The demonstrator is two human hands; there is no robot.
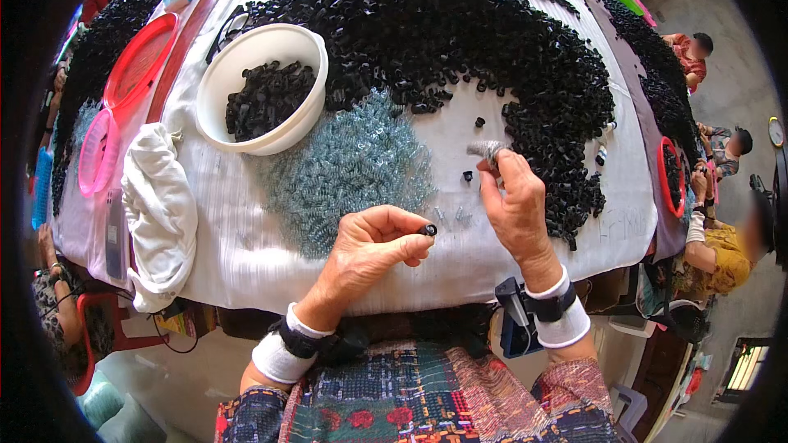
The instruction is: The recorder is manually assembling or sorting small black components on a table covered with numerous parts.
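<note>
My left hand is closed, pinching a small round black plastic part between thumb and forefinger, its hollow end showing. A little higher and to the right, my right hand is bent in a pinch, with a grey wrapping about the forefinger tip; whether a small piece sits between its fingers I cannot make out. A few loose clear springs lie on the white cloth between the hands. Left of them spreads a pile of shiny bluish springs. Two single black parts lie near my right fingertips.
A large heap of black parts curves round the far and right side. A white bowl holding more black pieces stands at the left, beside a crumpled white cloth bundle and a red tray. Other people sit along neighbouring tables.
</note>
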